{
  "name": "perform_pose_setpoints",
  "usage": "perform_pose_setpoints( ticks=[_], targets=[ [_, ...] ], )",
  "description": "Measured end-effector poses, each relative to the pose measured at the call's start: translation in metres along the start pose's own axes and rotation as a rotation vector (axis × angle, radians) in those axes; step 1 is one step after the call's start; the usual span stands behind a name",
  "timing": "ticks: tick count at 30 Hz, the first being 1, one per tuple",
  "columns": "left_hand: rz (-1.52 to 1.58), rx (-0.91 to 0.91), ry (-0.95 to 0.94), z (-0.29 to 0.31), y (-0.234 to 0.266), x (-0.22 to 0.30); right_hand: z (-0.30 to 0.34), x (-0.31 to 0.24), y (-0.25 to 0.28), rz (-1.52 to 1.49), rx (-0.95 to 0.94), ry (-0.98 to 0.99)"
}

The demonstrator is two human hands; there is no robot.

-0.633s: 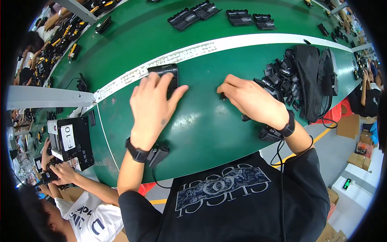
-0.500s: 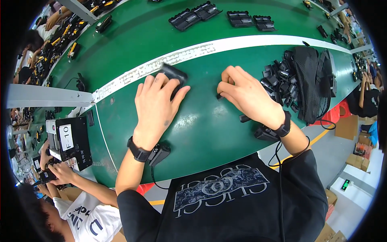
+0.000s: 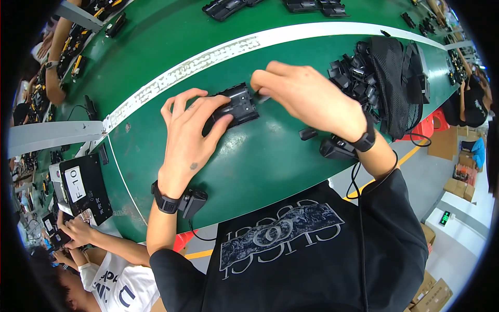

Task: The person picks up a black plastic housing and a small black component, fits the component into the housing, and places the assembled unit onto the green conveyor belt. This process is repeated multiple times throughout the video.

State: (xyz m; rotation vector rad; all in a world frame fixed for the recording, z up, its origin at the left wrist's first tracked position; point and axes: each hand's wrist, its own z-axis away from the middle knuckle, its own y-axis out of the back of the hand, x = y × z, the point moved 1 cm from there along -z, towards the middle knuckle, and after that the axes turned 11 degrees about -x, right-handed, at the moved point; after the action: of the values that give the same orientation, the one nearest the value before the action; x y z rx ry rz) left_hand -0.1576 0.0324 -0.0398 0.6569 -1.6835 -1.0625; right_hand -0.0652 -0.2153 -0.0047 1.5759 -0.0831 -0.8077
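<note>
Pinched between your left hand's [image 3: 188, 127] thumb and fingers is the black casing [image 3: 242, 106], at its left end; your right hand [image 3: 312, 96] has its fingertips pressed together on a small dark piece [image 3: 263, 97], too blurred to make out. From the head view, the casing has been turned since the earlier frames: its ribbed back showed then, and now its fitted inner face is up, over the green table [image 3: 270, 161]. Your right hand was well apart from it and is now just beside its right end. Your left hand arches, thumb toward you; your right reaches across, wrist bent, past a black block [image 3: 307, 134].
</note>
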Motion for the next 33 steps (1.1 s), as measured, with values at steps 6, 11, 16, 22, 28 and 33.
perform_pose_setpoints(
  ticks=[6, 11, 16, 22, 28, 33],
  targets=[
    [-0.004, 0.010, -0.046, 0.000, -0.005, 0.007, 0.016, 0.033, -0.001, 0.209, -0.060, 0.036],
    [-0.012, 0.039, -0.073, 0.000, -0.010, 0.004, 0.005, 0.032, -0.014, 0.148, 0.087, -0.159],
    [0.002, 0.032, -0.052, -0.003, -0.013, 0.004, -0.004, 0.005, -0.010, -0.012, 0.114, 0.038],
    [0.024, 0.045, -0.029, -0.004, -0.014, 0.006, -0.021, -0.008, -0.027, 0.132, 0.135, 0.166],
    [-0.047, 0.038, -0.088, 0.000, -0.021, -0.002, -0.030, -0.010, -0.023, 0.249, 0.026, 0.109],
    [-0.242, 0.112, -0.163, -0.001, -0.022, -0.001, -0.030, -0.013, -0.021, 0.346, 0.088, 0.114]
  ],
)
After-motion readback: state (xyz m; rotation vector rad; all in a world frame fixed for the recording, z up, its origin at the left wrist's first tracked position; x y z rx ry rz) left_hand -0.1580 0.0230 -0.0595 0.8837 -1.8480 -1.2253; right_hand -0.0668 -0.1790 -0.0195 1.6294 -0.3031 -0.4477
